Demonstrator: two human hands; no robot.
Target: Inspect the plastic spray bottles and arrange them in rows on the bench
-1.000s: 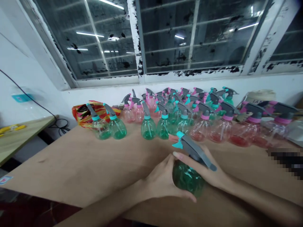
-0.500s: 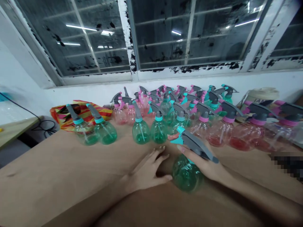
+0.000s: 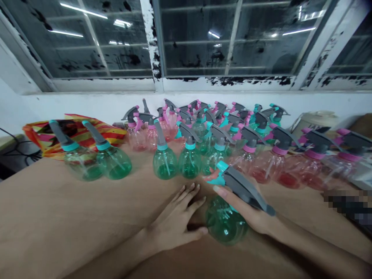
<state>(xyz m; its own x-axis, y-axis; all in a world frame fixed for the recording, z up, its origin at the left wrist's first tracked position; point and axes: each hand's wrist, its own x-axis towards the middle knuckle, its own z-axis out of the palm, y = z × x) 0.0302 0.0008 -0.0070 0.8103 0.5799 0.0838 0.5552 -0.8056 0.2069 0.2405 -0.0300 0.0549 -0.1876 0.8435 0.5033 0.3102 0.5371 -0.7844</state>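
Note:
A green spray bottle (image 3: 226, 223) with a grey and turquoise trigger head is held at its neck by my right hand (image 3: 252, 209), fingers wrapped round below the head. The nozzle points to the far left. My left hand (image 3: 177, 217) lies over the table with its fingers spread, just left of the bottle and apart from it; nothing is in it. Beyond my hands stand another green spray bottle (image 3: 190, 161) and several more in a row. Two green spray bottles, one of them the nearer bottle (image 3: 114, 162), stand apart at the left.
Several pink spray bottles (image 3: 266, 168) line the right side, with more crowded behind. A red and yellow bag (image 3: 113, 133) lies at the back left of the brown table (image 3: 72, 217). A beige container (image 3: 318, 122) and a dark pixelated object (image 3: 348, 205) are at the right.
My left hand has let go of the bottle's body and moved left, its fingers now spread. My right hand still holds the bottle. The view has shifted to the right.

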